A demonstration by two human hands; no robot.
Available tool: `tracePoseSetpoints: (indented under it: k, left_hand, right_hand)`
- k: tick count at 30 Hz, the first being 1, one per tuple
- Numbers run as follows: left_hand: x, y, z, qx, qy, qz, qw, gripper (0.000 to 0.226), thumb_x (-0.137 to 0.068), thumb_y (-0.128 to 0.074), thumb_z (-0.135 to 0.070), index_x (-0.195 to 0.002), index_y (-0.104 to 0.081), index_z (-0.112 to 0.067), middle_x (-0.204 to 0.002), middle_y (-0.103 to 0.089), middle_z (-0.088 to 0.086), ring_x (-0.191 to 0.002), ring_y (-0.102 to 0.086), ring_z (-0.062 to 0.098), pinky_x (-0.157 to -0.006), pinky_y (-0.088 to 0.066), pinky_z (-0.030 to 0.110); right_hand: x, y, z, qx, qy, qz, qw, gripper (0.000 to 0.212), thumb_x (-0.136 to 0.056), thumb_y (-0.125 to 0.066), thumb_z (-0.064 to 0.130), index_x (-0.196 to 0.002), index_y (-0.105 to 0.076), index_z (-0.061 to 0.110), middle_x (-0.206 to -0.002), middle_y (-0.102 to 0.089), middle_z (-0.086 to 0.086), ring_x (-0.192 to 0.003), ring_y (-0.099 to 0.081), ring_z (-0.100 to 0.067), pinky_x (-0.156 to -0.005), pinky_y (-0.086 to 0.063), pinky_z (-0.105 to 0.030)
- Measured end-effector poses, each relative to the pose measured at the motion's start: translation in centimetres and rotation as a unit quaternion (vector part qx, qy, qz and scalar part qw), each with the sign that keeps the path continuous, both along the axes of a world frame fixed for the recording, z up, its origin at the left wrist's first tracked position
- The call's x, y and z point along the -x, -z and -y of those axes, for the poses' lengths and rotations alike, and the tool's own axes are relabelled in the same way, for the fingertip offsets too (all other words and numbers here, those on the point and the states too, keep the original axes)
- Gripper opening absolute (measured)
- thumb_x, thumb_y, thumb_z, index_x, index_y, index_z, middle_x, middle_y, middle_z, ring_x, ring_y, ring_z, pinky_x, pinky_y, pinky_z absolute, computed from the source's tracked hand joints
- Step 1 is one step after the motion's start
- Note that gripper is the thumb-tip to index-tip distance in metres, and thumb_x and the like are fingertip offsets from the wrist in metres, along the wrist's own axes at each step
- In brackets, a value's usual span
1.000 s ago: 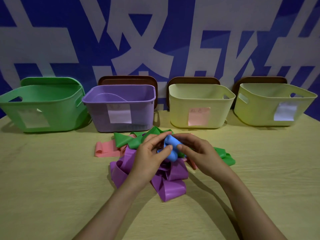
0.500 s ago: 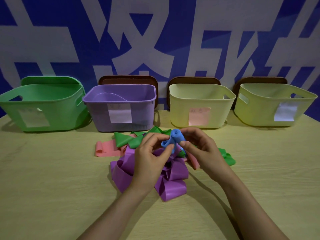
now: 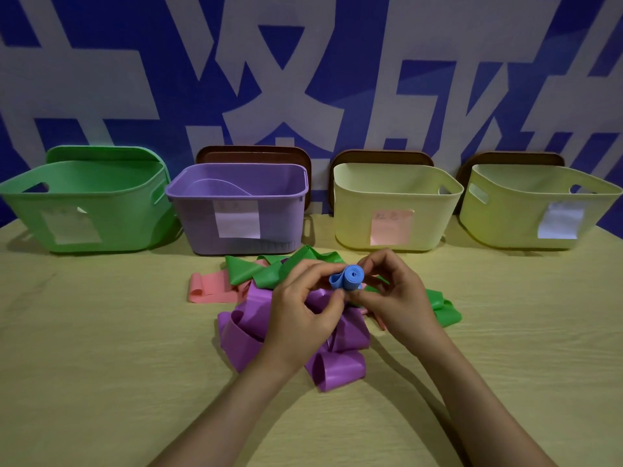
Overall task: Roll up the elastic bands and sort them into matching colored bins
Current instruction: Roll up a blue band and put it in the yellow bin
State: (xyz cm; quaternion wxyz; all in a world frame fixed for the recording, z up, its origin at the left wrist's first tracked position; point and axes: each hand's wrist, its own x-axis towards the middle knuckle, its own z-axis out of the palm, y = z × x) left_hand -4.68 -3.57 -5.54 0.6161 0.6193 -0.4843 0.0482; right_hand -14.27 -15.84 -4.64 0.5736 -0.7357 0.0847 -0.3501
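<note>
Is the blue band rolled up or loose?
Nearly rolled: blue band shows a tight spiral end, short tail free, pinched by left hand and right hand.

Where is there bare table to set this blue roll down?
Bare table: left of the pink band, before the green bin, and right of the green band, before the rightmost bin. The centre is crowded: purple band heaped under the left hand and right hand holding the blue roll.
</note>
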Motion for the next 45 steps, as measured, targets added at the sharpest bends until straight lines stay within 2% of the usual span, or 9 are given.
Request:
tracePoseSetpoints:
  k: [6, 12, 16, 21, 25, 28, 34, 42, 45]
  left_hand:
    - [0.2, -0.2, 0.0, -0.009, -0.007, -0.028, 1.0, 0.03, -0.073, -0.079, -0.023, -0.101, -0.069, -0.025, -0.098, -0.06, -0.008, -0.093, -0.062, 0.006, -0.08, -0.05, 0.016]
    - [-0.2, -0.6, 0.5, 0.031, 0.069, -0.323, 0.943, 0.031, -0.08, -0.069, -0.001, -0.098, -0.07, -0.026, -0.101, -0.072, 0.002, -0.091, -0.068, 0.005, -0.076, -0.052, 0.016]
    - [-0.6, -0.3, 0.6, 0.062, 0.103, -0.42, 0.899, 0.029, -0.082, -0.064, 0.0, -0.101, -0.069, -0.02, -0.099, -0.074, 0.002, -0.095, -0.069, 0.013, -0.076, -0.054, 0.018]
    - [-0.8, -1.0, 0.3, -0.004, 0.091, -0.326, 0.941, 0.027, -0.081, -0.067, 0.001, -0.103, -0.066, -0.014, -0.104, -0.071, 0.006, -0.096, -0.067, 0.011, -0.086, -0.052, 0.02]
    - [-1.2, -2.8, 1.4, -0.013, 0.178, -0.408, 0.895, 0.016, -0.085, -0.06, 0.003, -0.097, -0.064, -0.006, -0.086, -0.074, 0.003, -0.079, -0.071, 0.013, -0.075, -0.056, 0.019]
    - [-2.4, -5.0, 3.6, -0.063, 0.242, -0.398, 0.883, 0.016, -0.089, -0.052, 0.008, -0.1, -0.057, -0.003, -0.089, -0.07, 0.008, -0.076, -0.071, 0.014, -0.075, -0.057, 0.019]
    - [-5.2, -7.8, 12.5, -0.12, 0.247, -0.247, 0.929, 0.024, -0.089, -0.053, 0.01, -0.096, -0.052, -0.013, -0.091, -0.064, 0.005, -0.083, -0.064, 0.009, -0.084, -0.051, 0.022]
    - [-2.0, -13.2, 26.5, -0.091, 0.271, -0.343, 0.895, 0.021, -0.09, -0.055, 0.002, -0.102, -0.056, -0.014, -0.11, -0.061, 0.003, -0.105, -0.06, 0.017, -0.099, -0.047, 0.031]
    - [1.3, -16.2, 30.8, -0.094, 0.248, -0.377, 0.887, 0.019, -0.092, -0.052, 0.004, -0.099, -0.057, -0.013, -0.105, -0.06, 0.004, -0.097, -0.061, 0.016, -0.092, -0.049, 0.029]
  right_hand:
    - [-0.1, 0.4, -0.1, 0.095, 0.049, -0.035, 0.994, 0.033, -0.067, -0.081, 0.007, -0.083, -0.053, 0.014, -0.086, -0.062, -0.006, -0.084, -0.062, -0.027, -0.075, -0.053, -0.052]
    - [-0.1, -0.2, -0.2, 0.032, 0.015, -0.05, 0.998, 0.039, -0.067, -0.08, 0.026, -0.095, -0.058, 0.013, -0.093, -0.064, 0.002, -0.085, -0.064, -0.011, -0.071, -0.054, -0.025]
    - [-0.2, 0.0, -0.1, 0.01, 0.002, -0.045, 0.999, 0.016, -0.085, -0.067, 0.004, -0.099, -0.062, 0.011, -0.09, -0.067, -0.001, -0.067, -0.061, 0.001, -0.054, -0.044, -0.008]
    - [0.2, -0.4, 0.1, 0.015, 0.014, -0.025, 0.999, 0.02, -0.083, -0.066, -0.005, -0.098, -0.062, 0.008, -0.097, -0.067, -0.003, -0.088, -0.065, -0.004, -0.071, -0.054, -0.017]
    - [0.8, -2.4, 1.0, 0.039, 0.024, 0.002, 0.999, 0.031, -0.078, -0.07, -0.006, -0.098, -0.064, 0.017, -0.102, -0.067, 0.001, -0.097, -0.065, -0.01, -0.086, -0.052, -0.021]
    - [0.5, -4.2, 3.1, -0.025, 0.025, 0.017, 0.999, 0.032, -0.076, -0.069, -0.009, -0.103, -0.063, 0.008, -0.105, -0.067, -0.006, -0.093, -0.066, -0.007, -0.081, -0.051, -0.017]
    - [-1.5, -7.1, 9.9, -0.065, 0.024, 0.057, 0.996, 0.031, -0.077, -0.066, -0.008, -0.098, -0.064, 0.015, -0.096, -0.069, 0.003, -0.093, -0.065, -0.006, -0.083, -0.051, -0.02]
    - [0.7, -14.8, 21.5, -0.043, 0.152, 0.004, 0.987, 0.036, -0.076, -0.071, -0.009, -0.106, -0.062, 0.009, -0.096, -0.069, 0.001, -0.086, -0.067, 0.001, -0.073, -0.051, -0.014]
    - [3.2, -18.0, 26.3, -0.062, 0.184, -0.036, 0.98, 0.031, -0.073, -0.076, -0.005, -0.099, -0.064, 0.008, -0.093, -0.07, -0.006, -0.08, -0.067, -0.001, -0.071, -0.054, -0.018]
